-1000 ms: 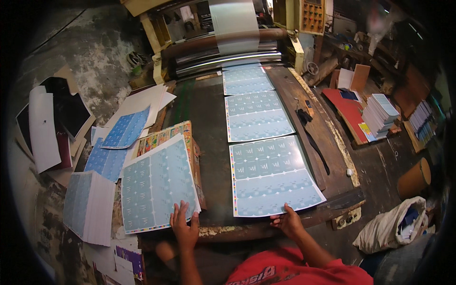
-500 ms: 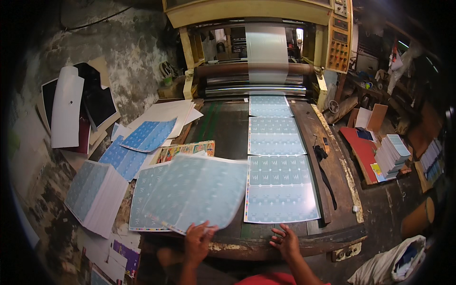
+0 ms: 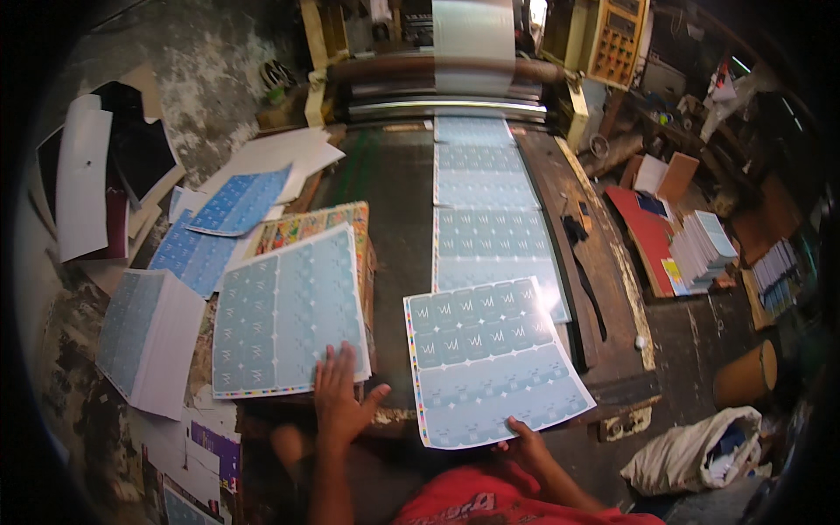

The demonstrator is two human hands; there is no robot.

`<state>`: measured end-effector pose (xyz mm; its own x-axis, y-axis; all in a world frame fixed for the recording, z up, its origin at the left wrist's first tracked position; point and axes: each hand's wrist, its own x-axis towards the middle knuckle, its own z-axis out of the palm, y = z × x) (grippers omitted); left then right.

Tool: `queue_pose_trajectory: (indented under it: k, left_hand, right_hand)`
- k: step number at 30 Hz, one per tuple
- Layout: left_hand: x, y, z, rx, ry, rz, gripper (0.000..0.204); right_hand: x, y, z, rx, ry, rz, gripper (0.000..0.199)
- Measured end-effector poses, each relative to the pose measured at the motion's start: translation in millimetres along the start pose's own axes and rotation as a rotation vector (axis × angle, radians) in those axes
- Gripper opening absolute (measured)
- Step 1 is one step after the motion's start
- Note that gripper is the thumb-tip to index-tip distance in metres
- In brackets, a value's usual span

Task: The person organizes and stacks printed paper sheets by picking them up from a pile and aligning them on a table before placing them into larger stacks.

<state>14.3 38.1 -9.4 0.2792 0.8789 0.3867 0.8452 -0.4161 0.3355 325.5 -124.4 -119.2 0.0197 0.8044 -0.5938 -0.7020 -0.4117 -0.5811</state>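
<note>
My right hand (image 3: 532,449) pinches the near edge of a pale blue printed sheet (image 3: 490,372), thumb on top, fingers mostly hidden beneath. The sheet is tilted at the machine bed's front edge, overlapping the column of similar printed sheets (image 3: 486,232) behind it. To the left, my left hand (image 3: 339,395) has its fingers stretched out, their tips over the near right corner of another blue printed sheet (image 3: 293,306). That sheet lies on a pile with a colourful patterned sheet (image 3: 302,229) showing beyond it.
A laminating-type machine with rollers (image 3: 446,109) and a control panel (image 3: 614,52) stands at the back. A thick stack of printed sheets (image 3: 131,337) sits at left, below darker blue sheets (image 3: 241,201). At right are a wooden rail (image 3: 560,210), cut stacks (image 3: 704,249) and a white sack (image 3: 691,455).
The sheet that was moving over the left pile now lies on it. My right hand, empty before, has taken the nearest sheet and drawn it toward me. The view has tilted down.
</note>
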Motion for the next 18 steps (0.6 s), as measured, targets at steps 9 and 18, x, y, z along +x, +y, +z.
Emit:
queue_pose_trajectory:
  k: [9, 18]
  left_hand:
    - [-13.7, -9.6, 21.5, -0.08, 0.087, -0.087, 0.04]
    - [-3.4, -17.9, 8.1, -0.356, 0.16, -0.146, 0.031]
  right_hand:
    - [-64.0, 40.1, -10.0, 0.034, 0.126, 0.077, 0.04]
    - [-19.2, 11.2, -5.2, 0.158, 0.108, -0.075, 0.046]
